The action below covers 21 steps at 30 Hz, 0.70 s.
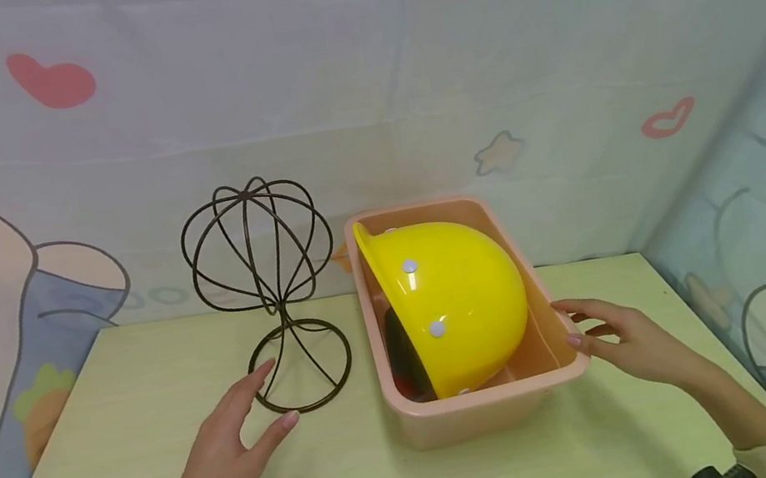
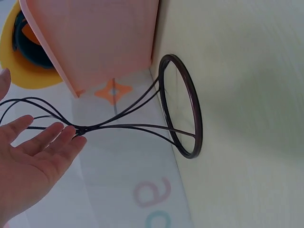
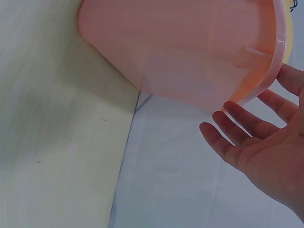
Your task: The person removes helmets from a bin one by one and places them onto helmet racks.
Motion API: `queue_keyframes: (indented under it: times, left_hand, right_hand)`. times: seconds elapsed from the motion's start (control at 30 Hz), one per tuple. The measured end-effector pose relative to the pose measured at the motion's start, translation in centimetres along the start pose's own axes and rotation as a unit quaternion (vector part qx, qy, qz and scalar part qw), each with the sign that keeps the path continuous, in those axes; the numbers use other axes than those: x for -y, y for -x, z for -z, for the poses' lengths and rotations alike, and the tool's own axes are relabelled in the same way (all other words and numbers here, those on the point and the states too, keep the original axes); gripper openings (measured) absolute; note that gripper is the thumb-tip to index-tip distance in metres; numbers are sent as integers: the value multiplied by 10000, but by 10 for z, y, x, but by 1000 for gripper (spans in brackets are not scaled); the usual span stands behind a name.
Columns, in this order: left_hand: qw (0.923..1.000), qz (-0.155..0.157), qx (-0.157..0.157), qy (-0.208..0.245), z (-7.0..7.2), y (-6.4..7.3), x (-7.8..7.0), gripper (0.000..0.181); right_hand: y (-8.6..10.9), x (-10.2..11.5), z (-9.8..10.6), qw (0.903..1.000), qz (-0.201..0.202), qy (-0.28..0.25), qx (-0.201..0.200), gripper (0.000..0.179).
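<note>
Glossy yellow plastic helmet point(image 1: 465, 301) tipped in a pink plastic bin point(image 1: 474, 418), centre-right
Left hand point(image 1: 217, 457) is spread, empty, near the dark wire globe stand point(image 1: 281, 307) mid-left; right hand point(image 1: 632, 341) kinda loose, fingertips touching the bin.

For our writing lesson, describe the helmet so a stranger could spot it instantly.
On the table, a pink tub stands beside a wire stand. In the tub, tipped on its side, lies the helmet, glossy yellow and solid, unlike the wire stand.
</note>
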<state>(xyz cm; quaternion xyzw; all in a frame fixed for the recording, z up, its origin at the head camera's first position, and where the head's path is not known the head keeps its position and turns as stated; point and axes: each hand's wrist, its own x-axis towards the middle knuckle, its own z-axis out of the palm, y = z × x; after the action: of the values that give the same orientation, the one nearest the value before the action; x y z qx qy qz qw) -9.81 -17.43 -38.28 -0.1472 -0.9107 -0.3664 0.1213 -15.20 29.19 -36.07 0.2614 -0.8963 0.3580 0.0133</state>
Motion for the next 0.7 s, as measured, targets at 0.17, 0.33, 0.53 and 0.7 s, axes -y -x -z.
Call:
queue_keyframes:
  times: [0.17,0.33,0.53,0.7]
  left_hand:
    - [9995,-150,-21,273,-5,-7,-5,60]
    - [9981,-391,-127,461,-9,-14,-13,58]
    - [9965,-536,-59,646,-12,-21,-21,58]
    - [9959,-477,75,759,-14,-26,-28,62]
  right_hand:
    - [-1,2,0,9999,130,-33,54,44]
    - [-1,1,1,9996,218,-63,140,45]
    - [-1,2,2,9992,282,-140,228,44]
    - [-1,4,3,9993,201,-152,286,45]
